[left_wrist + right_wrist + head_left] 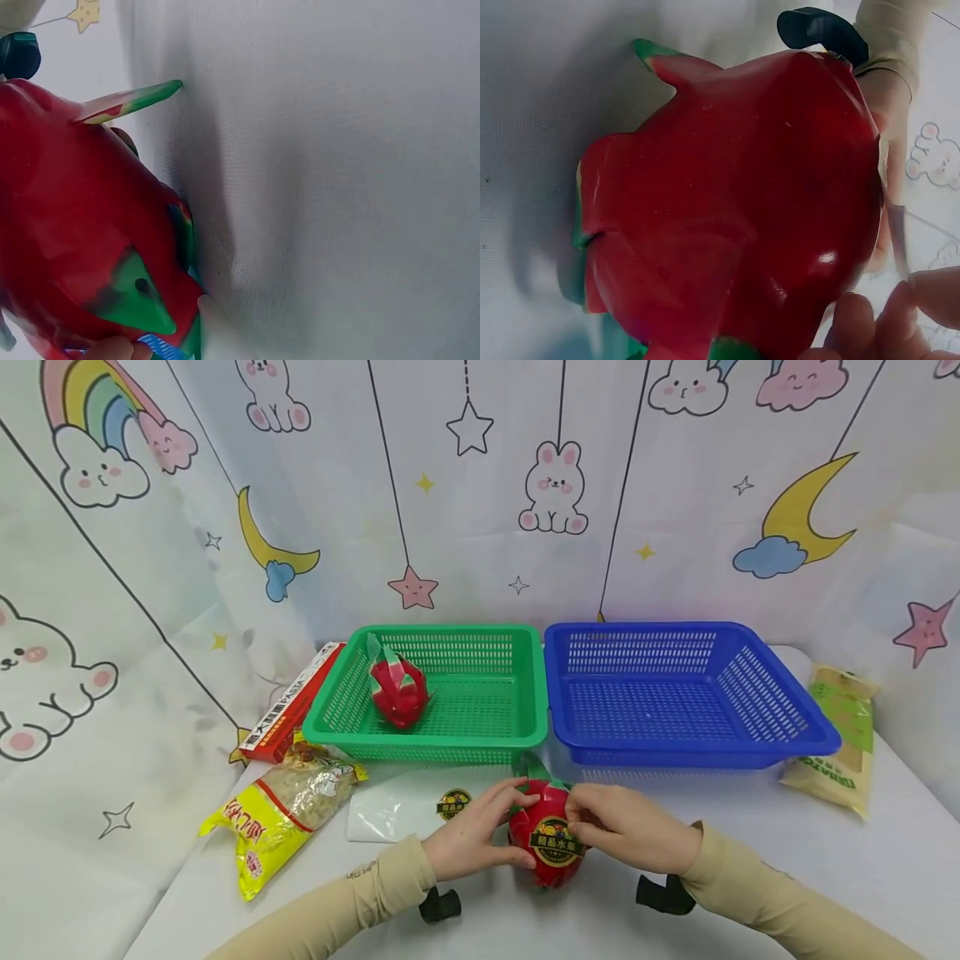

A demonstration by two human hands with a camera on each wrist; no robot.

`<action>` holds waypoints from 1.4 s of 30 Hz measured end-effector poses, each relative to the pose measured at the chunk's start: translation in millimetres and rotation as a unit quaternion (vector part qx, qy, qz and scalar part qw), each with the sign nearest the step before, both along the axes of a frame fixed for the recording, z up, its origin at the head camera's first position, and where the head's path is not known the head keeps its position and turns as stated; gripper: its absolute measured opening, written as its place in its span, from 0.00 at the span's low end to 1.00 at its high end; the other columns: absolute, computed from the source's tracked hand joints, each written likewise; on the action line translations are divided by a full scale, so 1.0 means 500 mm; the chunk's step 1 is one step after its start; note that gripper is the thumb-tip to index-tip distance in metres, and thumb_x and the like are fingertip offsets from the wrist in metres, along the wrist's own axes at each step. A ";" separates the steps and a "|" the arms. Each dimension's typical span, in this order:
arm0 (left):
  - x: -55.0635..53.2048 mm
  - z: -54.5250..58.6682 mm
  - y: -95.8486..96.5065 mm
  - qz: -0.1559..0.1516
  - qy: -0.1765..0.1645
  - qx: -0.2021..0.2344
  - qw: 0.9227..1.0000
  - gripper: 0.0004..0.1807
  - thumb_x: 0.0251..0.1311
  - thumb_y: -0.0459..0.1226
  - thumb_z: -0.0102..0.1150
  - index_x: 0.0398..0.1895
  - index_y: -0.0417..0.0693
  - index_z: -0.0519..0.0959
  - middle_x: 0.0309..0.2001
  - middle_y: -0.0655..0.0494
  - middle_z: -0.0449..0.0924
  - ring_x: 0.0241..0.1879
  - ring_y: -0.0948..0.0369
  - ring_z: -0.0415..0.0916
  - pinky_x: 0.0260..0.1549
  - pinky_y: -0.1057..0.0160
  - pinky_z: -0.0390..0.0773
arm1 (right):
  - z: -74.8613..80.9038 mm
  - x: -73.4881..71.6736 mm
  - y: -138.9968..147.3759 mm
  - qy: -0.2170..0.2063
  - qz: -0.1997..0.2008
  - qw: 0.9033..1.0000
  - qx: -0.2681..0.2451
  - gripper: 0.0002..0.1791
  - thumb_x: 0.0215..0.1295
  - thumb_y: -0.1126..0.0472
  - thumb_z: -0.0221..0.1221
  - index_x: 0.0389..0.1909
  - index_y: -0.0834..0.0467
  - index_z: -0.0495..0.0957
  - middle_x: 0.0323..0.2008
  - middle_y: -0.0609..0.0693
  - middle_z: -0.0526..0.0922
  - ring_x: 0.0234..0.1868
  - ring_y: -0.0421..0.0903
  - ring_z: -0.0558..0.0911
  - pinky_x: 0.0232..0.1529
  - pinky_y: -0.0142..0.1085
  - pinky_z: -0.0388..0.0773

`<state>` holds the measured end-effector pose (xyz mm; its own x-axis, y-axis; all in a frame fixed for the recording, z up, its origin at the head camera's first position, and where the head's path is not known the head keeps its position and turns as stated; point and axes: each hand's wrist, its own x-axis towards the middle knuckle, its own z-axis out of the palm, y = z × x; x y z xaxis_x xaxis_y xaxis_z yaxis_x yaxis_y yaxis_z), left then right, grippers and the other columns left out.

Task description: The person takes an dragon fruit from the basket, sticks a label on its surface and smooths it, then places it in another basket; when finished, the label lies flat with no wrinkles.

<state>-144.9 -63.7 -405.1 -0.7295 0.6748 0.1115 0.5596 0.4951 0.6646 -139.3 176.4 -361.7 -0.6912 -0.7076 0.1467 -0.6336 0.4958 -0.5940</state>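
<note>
A red dragon fruit (543,810) with green-tipped scales rests on the table between both hands, its leafy end away from me. A black and gold label (557,841) with Chinese writing lies across its near side. My left hand (476,835) holds the fruit from the left, thumb low and fingers over the upper side. At the right, my right hand (637,828) pinches the label's right edge between thumb and finger. The right wrist view shows the fingertips (900,307) on the label's thin edge (897,232), which stands off the red skin.
Behind the hands stand a green basket (427,752) with another dragon fruit (400,693) inside and a blue basket (697,747). A white sheet (390,806) bears another label (454,804). At left lie a yellow bag (288,814) and a red box (292,702); at right, a beige packet (836,739).
</note>
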 end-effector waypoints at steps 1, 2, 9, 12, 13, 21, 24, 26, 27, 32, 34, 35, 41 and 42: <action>0.000 0.001 0.000 0.000 -0.002 -0.002 1.000 0.33 0.47 0.50 0.65 0.55 0.53 0.65 0.68 0.50 0.56 0.67 0.53 0.57 0.60 0.54 0.66 | -0.001 -0.001 -0.001 0.000 -0.001 1.000 0.002 0.09 0.63 0.63 0.54 0.27 0.48 0.67 0.22 0.36 0.68 0.21 0.29 0.67 0.21 0.25 0.68; 0.000 0.001 0.000 0.000 -0.002 -0.005 1.000 0.33 0.46 0.51 0.66 0.56 0.52 0.65 0.68 0.50 0.56 0.67 0.52 0.57 0.60 0.53 0.66 | -0.001 -0.001 -0.002 0.000 -0.003 1.000 0.005 0.09 0.63 0.63 0.54 0.27 0.48 0.67 0.22 0.36 0.68 0.21 0.29 0.67 0.21 0.25 0.68; 0.005 0.002 0.008 0.014 -0.018 -0.008 1.000 0.36 0.46 0.55 0.65 0.56 0.53 0.64 0.69 0.49 0.54 0.67 0.52 0.57 0.59 0.54 0.67 | -0.007 -0.003 -0.008 0.029 -0.029 0.999 0.028 0.10 0.59 0.65 0.55 0.26 0.48 0.67 0.21 0.35 0.66 0.21 0.29 0.65 0.20 0.24 0.66; 0.011 0.006 0.015 0.043 -0.043 0.001 0.998 0.31 0.51 0.58 0.60 0.54 0.55 0.65 0.68 0.50 0.56 0.65 0.53 0.60 0.58 0.54 0.69 | -0.010 -0.004 -0.010 0.044 -0.041 0.998 0.038 0.10 0.58 0.65 0.56 0.25 0.47 0.67 0.21 0.35 0.65 0.20 0.29 0.64 0.19 0.24 0.65; 0.012 0.007 0.017 0.052 -0.048 0.003 0.997 0.30 0.53 0.59 0.58 0.53 0.55 0.65 0.68 0.50 0.57 0.64 0.53 0.61 0.57 0.54 0.70 | -0.010 -0.004 -0.011 0.047 -0.044 0.997 0.041 0.10 0.58 0.64 0.56 0.25 0.47 0.67 0.21 0.35 0.65 0.21 0.29 0.64 0.20 0.24 0.65; 0.017 0.011 0.024 0.093 -0.065 0.011 0.993 0.28 0.55 0.59 0.54 0.52 0.54 0.65 0.64 0.50 0.62 0.57 0.55 0.67 0.50 0.58 0.75 | -0.027 0.006 -0.007 0.037 -0.133 0.989 0.056 0.17 0.59 0.44 0.59 0.39 0.52 0.71 0.35 0.42 0.71 0.34 0.38 0.72 0.29 0.27 0.71; 0.016 0.010 0.022 0.094 -0.066 0.012 0.993 0.26 0.57 0.58 0.53 0.52 0.54 0.66 0.65 0.50 0.61 0.59 0.54 0.67 0.51 0.56 0.75 | -0.039 0.013 -0.006 -0.024 -0.172 0.984 0.048 0.29 0.59 0.38 0.55 0.51 0.57 0.69 0.45 0.48 0.73 0.43 0.45 0.76 0.34 0.32 0.76; 0.015 0.010 0.021 0.093 -0.065 0.013 0.994 0.26 0.58 0.58 0.52 0.51 0.53 0.65 0.65 0.50 0.61 0.59 0.53 0.66 0.51 0.56 0.75 | -0.047 0.016 -0.010 -0.066 -0.185 0.980 0.035 0.34 0.60 0.39 0.55 0.57 0.60 0.66 0.51 0.53 0.72 0.48 0.50 0.76 0.40 0.39 0.78; 0.014 0.009 0.021 0.092 -0.064 0.013 0.994 0.26 0.58 0.58 0.52 0.51 0.53 0.65 0.65 0.49 0.61 0.60 0.53 0.66 0.51 0.55 0.75 | -0.051 0.017 -0.012 -0.080 -0.185 0.979 0.031 0.36 0.60 0.39 0.55 0.59 0.61 0.64 0.54 0.56 0.72 0.51 0.53 0.75 0.44 0.43 0.78; 0.013 0.010 0.019 0.087 -0.068 0.016 0.994 0.25 0.58 0.57 0.52 0.51 0.53 0.65 0.66 0.50 0.60 0.62 0.52 0.64 0.52 0.54 0.74 | -0.056 0.020 -0.019 -0.112 -0.182 0.977 0.026 0.41 0.57 0.39 0.57 0.63 0.63 0.61 0.62 0.66 0.63 0.59 0.62 0.69 0.52 0.55 0.72; 0.011 0.008 0.017 0.083 -0.077 0.019 0.993 0.25 0.58 0.57 0.52 0.52 0.54 0.65 0.67 0.51 0.59 0.64 0.52 0.62 0.53 0.54 0.73 | -0.054 0.018 -0.018 -0.122 -0.178 0.976 0.020 0.42 0.57 0.40 0.58 0.63 0.63 0.61 0.63 0.67 0.61 0.58 0.62 0.69 0.51 0.55 0.73; 0.011 0.008 0.016 0.080 -0.083 0.022 0.993 0.25 0.59 0.57 0.52 0.52 0.55 0.65 0.68 0.52 0.58 0.65 0.52 0.60 0.54 0.53 0.72 | -0.053 0.017 -0.017 -0.126 -0.174 0.976 0.013 0.41 0.57 0.41 0.59 0.63 0.63 0.62 0.63 0.66 0.62 0.57 0.61 0.70 0.50 0.54 0.73; 0.005 0.005 0.005 0.046 -0.106 0.034 0.993 0.22 0.62 0.53 0.51 0.54 0.53 0.65 0.70 0.52 0.53 0.68 0.52 0.53 0.59 0.49 0.66 | -0.047 0.012 -0.008 -0.127 -0.143 0.981 -0.009 0.39 0.57 0.46 0.60 0.62 0.67 0.62 0.61 0.70 0.63 0.56 0.65 0.70 0.48 0.56 0.74; 0.005 0.005 0.003 0.040 -0.107 0.033 0.993 0.22 0.62 0.52 0.51 0.54 0.53 0.65 0.70 0.51 0.52 0.69 0.52 0.53 0.60 0.49 0.65 | -0.046 0.012 -0.008 -0.127 -0.139 0.982 -0.008 0.39 0.58 0.47 0.60 0.62 0.67 0.62 0.61 0.71 0.62 0.57 0.66 0.69 0.49 0.58 0.73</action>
<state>-142.5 -62.0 -402.7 -0.7921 0.6103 -0.0093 0.3628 0.4829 0.7970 -133.3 172.6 -384.5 -0.8728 -0.4860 -0.0457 -0.3060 0.6176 -0.7245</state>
